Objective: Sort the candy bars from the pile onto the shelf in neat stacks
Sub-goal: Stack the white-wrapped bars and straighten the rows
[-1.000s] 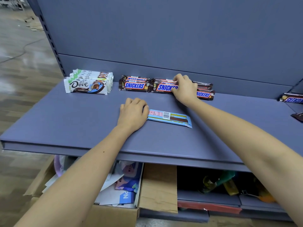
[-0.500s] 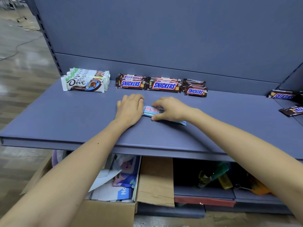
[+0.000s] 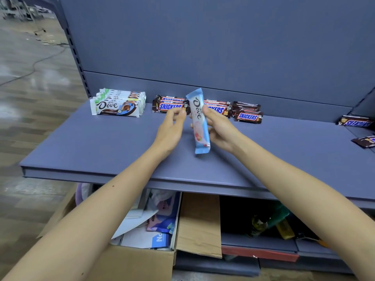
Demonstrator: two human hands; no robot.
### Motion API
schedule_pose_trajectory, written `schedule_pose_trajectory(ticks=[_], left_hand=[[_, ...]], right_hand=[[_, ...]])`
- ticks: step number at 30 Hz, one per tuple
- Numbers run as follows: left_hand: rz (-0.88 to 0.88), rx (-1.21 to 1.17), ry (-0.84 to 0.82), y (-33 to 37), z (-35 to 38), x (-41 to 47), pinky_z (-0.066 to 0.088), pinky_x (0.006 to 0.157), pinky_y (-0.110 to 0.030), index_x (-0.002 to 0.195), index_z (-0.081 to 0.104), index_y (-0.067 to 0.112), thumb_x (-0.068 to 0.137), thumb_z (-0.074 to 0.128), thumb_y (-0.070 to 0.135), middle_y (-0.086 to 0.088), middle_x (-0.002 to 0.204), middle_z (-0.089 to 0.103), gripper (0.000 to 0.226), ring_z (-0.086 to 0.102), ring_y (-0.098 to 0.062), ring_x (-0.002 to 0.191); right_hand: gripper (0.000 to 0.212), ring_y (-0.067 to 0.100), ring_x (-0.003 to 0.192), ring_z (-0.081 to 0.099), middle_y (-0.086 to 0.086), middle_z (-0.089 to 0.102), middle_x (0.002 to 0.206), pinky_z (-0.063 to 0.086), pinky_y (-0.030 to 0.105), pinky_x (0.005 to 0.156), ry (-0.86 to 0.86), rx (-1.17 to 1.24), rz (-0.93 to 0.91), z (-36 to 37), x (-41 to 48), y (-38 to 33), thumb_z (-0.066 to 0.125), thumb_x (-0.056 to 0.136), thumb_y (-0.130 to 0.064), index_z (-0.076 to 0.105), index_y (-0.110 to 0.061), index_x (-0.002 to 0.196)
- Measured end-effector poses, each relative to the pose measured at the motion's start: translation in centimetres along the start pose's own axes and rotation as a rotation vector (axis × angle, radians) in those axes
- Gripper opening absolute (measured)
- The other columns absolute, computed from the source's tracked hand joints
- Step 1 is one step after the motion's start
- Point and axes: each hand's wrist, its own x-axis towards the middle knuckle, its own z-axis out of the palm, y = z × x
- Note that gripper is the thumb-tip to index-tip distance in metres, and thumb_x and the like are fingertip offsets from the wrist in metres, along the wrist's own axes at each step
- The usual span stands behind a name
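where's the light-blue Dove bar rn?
Head view, centre: the light-blue Dove bar is held nearly upright above the shelf in the right hand, in front of the Snickers row, with the left hand close on its left.

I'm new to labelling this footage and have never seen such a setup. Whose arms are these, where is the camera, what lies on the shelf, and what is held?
No machine here: these are one person's two bare arms. The single picture comes from a camera worn on the person's head, looking forward and down. The right hand grips a light blue Dove candy bar, upright, over the blue-grey metal shelf. The left hand hovers beside it with loosely curled fingers, apparently holding nothing. At the back of the shelf lie a stack of white Dove bars and a row of brown Snickers bars; a few loose Snickers bars lie at the far right. An open cardboard box sits below.
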Motion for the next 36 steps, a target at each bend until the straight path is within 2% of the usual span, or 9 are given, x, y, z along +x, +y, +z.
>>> schedule_pose_trajectory(ticks=[4,9,16,19,22,25,28,34,36], left_hand=[[-0.028,0.097,-0.127,-0.4,0.3,-0.8,0.043,0.058,-0.018,0.100,0.052,0.021,0.095,0.048,0.026,-0.001,0.091,0.064,0.009,0.060,-0.006,0.063],[-0.009,0.135,-0.091,-0.3,0.4,-1.2,0.044,0.047,-0.010,0.103,0.057,0.020,0.091,0.054,0.021,0.005,0.082,0.062,0.012,0.061,-0.006,0.053],[-0.121,-0.285,0.028,0.0,0.3,-1.0,0.047,0.050,-0.012,0.082,0.056,0.019,0.093,0.052,0.012,0.001,0.079,0.063,0.014,0.063,0.001,0.049],[-0.212,-0.510,0.149,-0.2,-0.4,-0.6,0.047,0.050,-0.011,0.082,0.053,0.018,0.096,0.048,0.014,0.002,0.082,0.062,0.015,0.062,0.002,0.048],[-0.231,-0.521,0.225,-0.8,-1.6,-0.3,0.047,0.050,-0.010,0.080,0.052,0.017,0.096,0.047,0.014,0.001,0.079,0.059,0.017,0.059,0.003,0.045],[-0.222,-0.463,0.240,-1.3,-2.9,-0.5,0.047,0.051,-0.010,0.079,0.053,0.016,0.096,0.048,0.015,0.000,0.077,0.057,0.018,0.057,0.002,0.046],[-0.218,-0.334,0.265,-1.6,-4.8,-0.8,0.046,0.051,-0.013,0.077,0.052,0.017,0.096,0.048,0.016,0.001,0.076,0.057,0.019,0.056,-0.006,0.057],[-0.141,0.241,0.301,-2.9,-10.3,-1.4,0.046,0.074,-0.028,0.083,0.063,0.014,0.093,0.048,0.021,-0.002,0.083,0.064,0.019,0.057,-0.019,0.073],[-0.042,0.482,0.342,-3.7,-12.1,-2.0,0.040,0.084,-0.027,0.091,0.065,0.010,0.091,0.048,0.018,-0.004,0.086,0.066,0.019,0.059,-0.023,0.082]], right_hand=[[0.026,0.026,0.088,0.060,0.010,0.063,0.097,0.049,0.044,0.089,0.021,0.174,0.057,0.3,0.5,0.1,0.039,0.099,-0.024,0.055,-0.008,0.110],[0.017,0.005,0.056,0.062,-0.012,0.068,0.059,0.049,0.013,0.049,0.109,-0.097,0.003,0.6,-0.1,0.0,0.044,0.097,-0.012,0.059,-0.016,0.105],[0.025,0.000,0.073,0.053,-0.005,0.059,0.096,0.043,0.007,0.054,0.138,-0.406,-0.084,-0.1,-0.4,-0.4,0.052,0.093,-0.015,0.060,-0.011,0.117],[0.017,0.003,0.069,0.052,-0.003,0.059,0.091,0.045,0.017,0.062,0.114,-0.517,-0.074,-0.4,-0.4,0.0,0.056,0.091,-0.016,0.061,-0.016,0.107],[0.011,0.005,0.056,0.048,-0.001,0.056,0.078,0.042,0.013,0.050,0.072,-0.620,-0.077,0.1,-0.1,0.4,0.058,0.090,-0.016,0.063,-0.016,0.100],[0.012,-0.003,0.040,0.045,-0.001,0.054,0.068,0.036,0.009,0.042,0.052,-0.599,-0.072,1.6,0.6,0.8,0.060,0.089,-0.013,0.058,-0.019,0.078],[0.011,0.000,0.043,0.046,0.001,0.053,0.065,0.035,0.009,0.040,0.006,-0.594,-0.074,3.5,1.7,1.3,0.060,0.088,-0.008,0.059,-0.014,0.079],[0.016,0.014,0.067,0.055,0.002,0.061,0.070,0.050,0.030,0.069,0.056,-0.748,-0.171,7.0,5.0,2.0,0.065,0.084,-0.011,0.061,-0.020,0.072],[0.007,0.012,0.072,0.055,0.001,0.062,0.075,0.048,0.022,0.072,0.073,-0.797,-0.203,8.0,6.1,2.2,0.065,0.084,-0.014,0.066,-0.018,0.078]])
